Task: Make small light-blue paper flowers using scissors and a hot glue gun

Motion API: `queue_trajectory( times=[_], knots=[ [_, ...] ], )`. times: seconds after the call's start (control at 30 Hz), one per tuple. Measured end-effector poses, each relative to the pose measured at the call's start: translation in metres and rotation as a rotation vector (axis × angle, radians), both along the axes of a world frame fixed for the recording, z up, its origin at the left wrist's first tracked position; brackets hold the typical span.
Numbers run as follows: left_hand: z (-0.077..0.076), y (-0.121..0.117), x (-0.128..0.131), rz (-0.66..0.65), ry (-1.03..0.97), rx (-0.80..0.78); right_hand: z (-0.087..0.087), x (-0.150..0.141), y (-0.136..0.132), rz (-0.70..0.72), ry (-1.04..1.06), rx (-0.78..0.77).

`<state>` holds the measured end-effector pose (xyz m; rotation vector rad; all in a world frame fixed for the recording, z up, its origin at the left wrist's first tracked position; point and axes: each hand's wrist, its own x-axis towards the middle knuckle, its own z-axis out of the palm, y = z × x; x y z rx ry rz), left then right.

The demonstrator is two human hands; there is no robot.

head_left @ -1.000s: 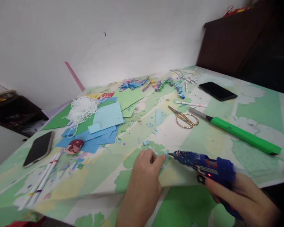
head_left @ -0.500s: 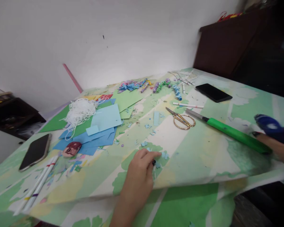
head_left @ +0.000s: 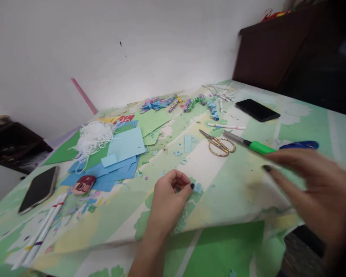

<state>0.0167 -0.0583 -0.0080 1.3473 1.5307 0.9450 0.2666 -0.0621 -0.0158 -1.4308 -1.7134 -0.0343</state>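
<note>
My left hand (head_left: 169,200) rests on the green patterned table cover (head_left: 236,181) with its fingers curled and pinched beside a small light blue paper cutout (head_left: 198,188). What the fingers hold, if anything, is too small to make out. My right hand (head_left: 311,184) hovers above the table at the right, blurred, its fingers stretched out and holding nothing. The blue glue gun (head_left: 299,145) lies on the table just beyond it, next to a green-handled knife (head_left: 249,144).
Gold scissors (head_left: 219,144) lie mid-table. Blue and green paper sheets (head_left: 123,148) and a tangle of white string (head_left: 93,136) sit left. Phones lie at the left (head_left: 39,189) and far right (head_left: 257,109). Curled paper pieces (head_left: 187,104) lie at the back. A dark cabinet (head_left: 276,46) stands right.
My right hand carried the glue gun away from the cutout to the right, set it down beside the knife and came back with nothing in it. My left hand stayed by the cutout.
</note>
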Motion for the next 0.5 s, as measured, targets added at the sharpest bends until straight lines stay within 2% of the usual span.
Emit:
queue_trajectory(
  times=[0.07,0.1,0.17,0.33,0.5],
  knots=[
    [0.002,0.002,0.001,-0.008,0.013,-0.027,0.007,-0.038,-0.002,0.369,0.049,-0.179],
    [0.003,0.003,0.002,-0.009,0.006,-0.035,0.006,-0.052,-0.002,0.480,0.056,-0.231],
    [0.004,0.003,0.003,-0.006,-0.020,-0.051,0.001,-0.071,0.002,0.597,0.043,-0.241],
    [0.002,0.003,0.008,0.020,-0.023,-0.068,-0.013,-0.080,0.010,0.660,-0.008,-0.187],
    [0.002,0.004,0.007,0.011,0.040,-0.051,-0.014,-0.081,0.012,0.640,-0.045,-0.174]
  ],
)
